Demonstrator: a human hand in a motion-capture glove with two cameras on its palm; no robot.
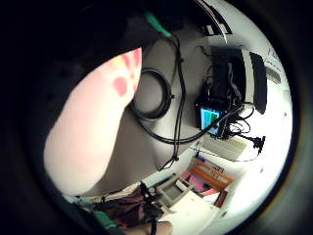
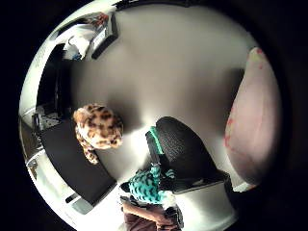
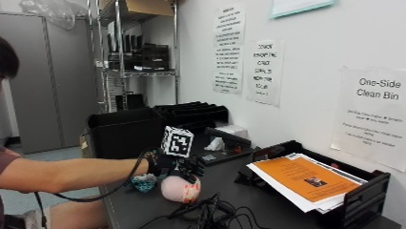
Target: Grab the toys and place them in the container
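Observation:
A round pink plush toy (image 3: 181, 189) with red marks lies on the dark table (image 3: 266, 210) near its front edge. My gloved right hand (image 3: 176, 164) hovers right over it, fingers spread and bent downward; I cannot tell whether they touch it. The pink plush toy (image 1: 93, 137) looms close in the little finger side view and sits at the rim as the pink plush toy (image 2: 252, 115) in the thumb side view. A teal patterned toy (image 3: 144, 182) lies just beside it, toward the person. A leopard-spotted plush (image 2: 98, 127) lies further off on the table. A tall black container (image 3: 124, 131) stands behind the hand.
A black paper tray (image 3: 355, 195) holding orange and white sheets stands at the right. Loose black cables (image 3: 206, 212) lie in front of the pink toy. More black trays (image 3: 190, 114) and a small box stand along the wall.

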